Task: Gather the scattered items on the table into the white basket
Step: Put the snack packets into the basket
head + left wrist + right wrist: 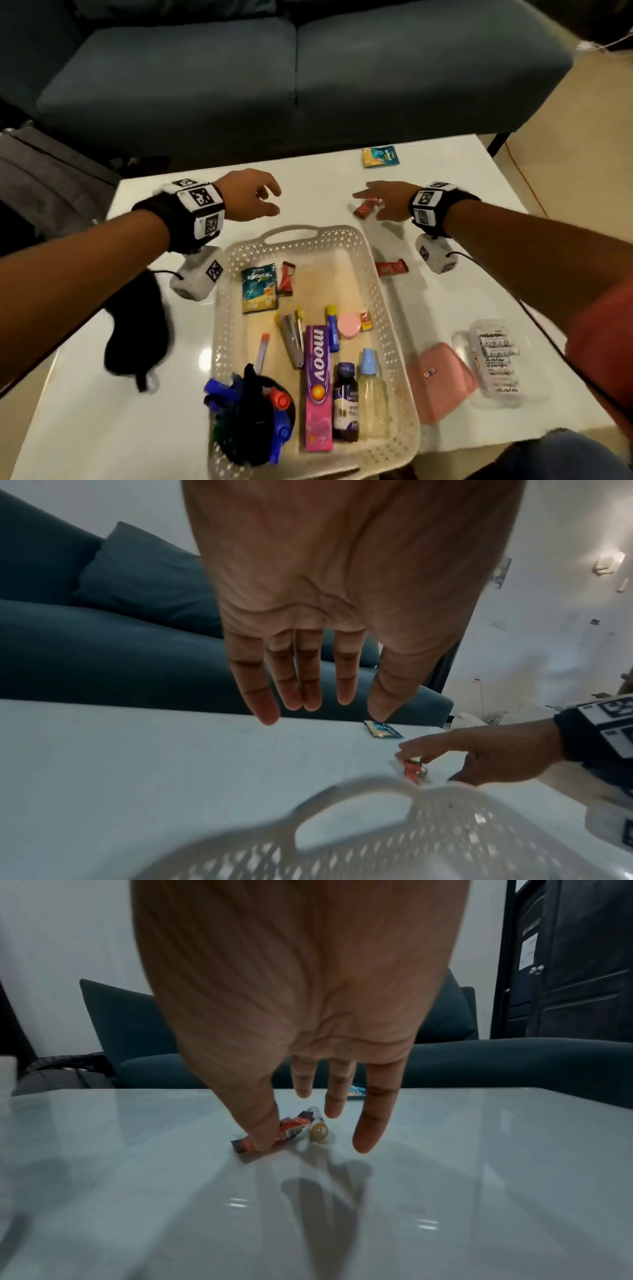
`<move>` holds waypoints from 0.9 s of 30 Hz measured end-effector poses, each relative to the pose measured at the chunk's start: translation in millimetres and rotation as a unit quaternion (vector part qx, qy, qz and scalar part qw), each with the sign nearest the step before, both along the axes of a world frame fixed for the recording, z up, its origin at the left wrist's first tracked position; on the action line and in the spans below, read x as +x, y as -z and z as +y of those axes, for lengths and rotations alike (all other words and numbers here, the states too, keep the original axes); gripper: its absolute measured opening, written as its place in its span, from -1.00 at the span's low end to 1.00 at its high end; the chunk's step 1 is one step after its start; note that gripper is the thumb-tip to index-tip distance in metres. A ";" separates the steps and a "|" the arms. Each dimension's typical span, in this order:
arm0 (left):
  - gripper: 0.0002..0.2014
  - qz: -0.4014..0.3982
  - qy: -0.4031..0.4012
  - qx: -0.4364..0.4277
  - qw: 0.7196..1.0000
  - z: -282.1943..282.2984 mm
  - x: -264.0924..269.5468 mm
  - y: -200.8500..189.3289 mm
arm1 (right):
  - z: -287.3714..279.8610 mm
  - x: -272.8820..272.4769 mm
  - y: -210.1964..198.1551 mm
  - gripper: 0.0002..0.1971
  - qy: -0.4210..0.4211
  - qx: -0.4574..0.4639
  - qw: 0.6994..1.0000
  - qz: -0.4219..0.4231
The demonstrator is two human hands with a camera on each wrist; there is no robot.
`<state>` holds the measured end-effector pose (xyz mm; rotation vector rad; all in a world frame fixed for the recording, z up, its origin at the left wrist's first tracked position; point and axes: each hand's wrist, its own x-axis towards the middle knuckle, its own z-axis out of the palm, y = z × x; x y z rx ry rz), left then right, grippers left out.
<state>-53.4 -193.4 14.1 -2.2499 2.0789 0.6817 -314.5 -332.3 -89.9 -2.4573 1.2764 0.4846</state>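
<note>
Two hands hang over the white desk beyond the far handle of the white basket: the left hand is empty, its fingers straight and spread, while the right hand reaches down with straight fingers, its thumb pressing a red candy wrapper that lies on the desk beside a small pale tube. Another red wrapper lies just right of the basket, a blue sachet lies near the desk's far edge, and a pink box and battery pack sit on the near right.

Dim warm room; glare streaks on glossy surface; my basket motion-blurred; wide-angle edges bend.
</note>
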 end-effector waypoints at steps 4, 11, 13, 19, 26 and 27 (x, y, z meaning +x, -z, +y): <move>-0.66 0.016 0.020 0.010 1.000 -56.8 -30.6 -2.9 | -11.5 -11.1 4.3 -0.56 -0.003 -0.021 1.000 -0.020; -0.62 0.008 0.064 0.039 0.997 -133.6 -101.9 7.7 | -21.6 -78.4 7.6 -0.63 0.036 -0.042 0.996 -0.076; -0.61 -0.033 0.081 0.034 0.996 -150.1 -120.4 12.9 | -19.0 -87.7 11.1 -0.63 0.025 -0.033 0.994 -0.099; -0.59 -0.155 0.151 0.014 0.976 -207.3 -175.6 37.8 | -26.4 -88.4 17.4 -0.54 -0.017 -0.048 0.996 -0.076; -0.56 -0.244 0.179 0.064 0.951 -240.4 -201.8 88.5 | -38.7 -93.1 36.0 -0.55 -0.026 -0.081 0.993 -0.084; -0.55 -0.259 0.184 0.077 0.945 -241.5 -199.2 93.9 | -39.7 -92.6 36.5 -0.57 -0.031 -0.084 0.992 -0.084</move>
